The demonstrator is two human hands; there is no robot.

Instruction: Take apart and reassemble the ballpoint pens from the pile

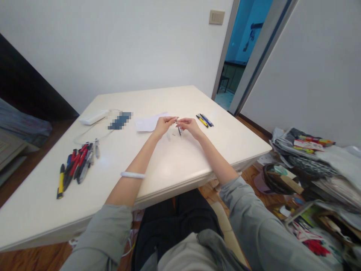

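My left hand (pixel 163 125) and my right hand (pixel 189 125) meet over the middle of the white table (pixel 175 169). Both are closed in a pinch on a small pen (pixel 178 128) held between them, its dark tip pointing down. A small clear piece (pixel 170 135) lies on the table just below my left hand. A white bracelet (pixel 132 175) sits on my left forearm.
A heap of red, black and yellow pens (pixel 75 165) lies at the left. Three pens (pixel 204 120) lie right of my hands. White paper (pixel 149 122), a blurred dark item (pixel 120 120) and a white box (pixel 93 116) with cable sit farther back. Cluttered magazines (pixel 310 158) are piled at the right.
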